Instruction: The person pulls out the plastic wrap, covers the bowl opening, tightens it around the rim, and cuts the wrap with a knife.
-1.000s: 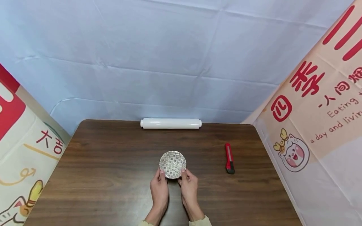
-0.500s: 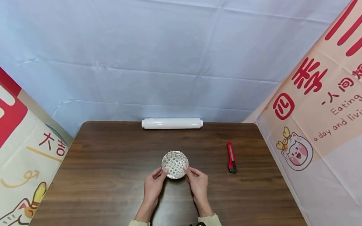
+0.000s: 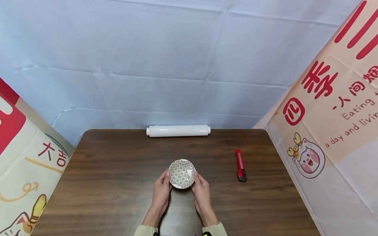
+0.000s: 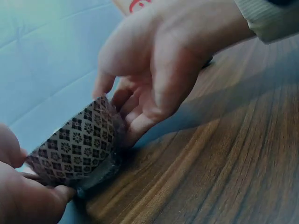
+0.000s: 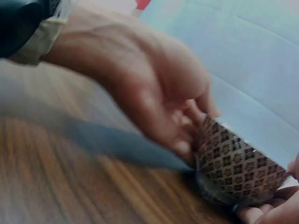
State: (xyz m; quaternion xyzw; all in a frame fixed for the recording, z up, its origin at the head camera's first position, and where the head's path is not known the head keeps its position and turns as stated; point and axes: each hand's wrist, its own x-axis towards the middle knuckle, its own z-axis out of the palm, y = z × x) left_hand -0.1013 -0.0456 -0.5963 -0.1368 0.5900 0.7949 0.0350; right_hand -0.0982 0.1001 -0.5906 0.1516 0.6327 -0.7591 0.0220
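A small round bowl (image 3: 181, 173) with a dark diamond-and-flower pattern is near the front middle of the table. Glossy clear film clings to it, crinkled along its side in the left wrist view, where the bowl (image 4: 74, 147) appears tilted close over the wood. My left hand (image 3: 161, 193) grips its left side, thumb at the rim and fingers lower down. On the opposite side my right hand (image 3: 202, 194) holds it the same way. The right wrist view also shows the patterned wall of the bowl (image 5: 238, 168) between both hands.
A white roll (image 3: 178, 131) of what looks like cling film lies along the table's back edge. To the right is a red utility knife (image 3: 241, 165) with a black end. Printed cloth walls surround the brown wooden table (image 3: 112, 183) at the back and sides.
Both hands spread outward from the bowl's near side, pinching its rim half a second ago. Now they have come in closer along its left and right sides. The bowl stays nearly in place.
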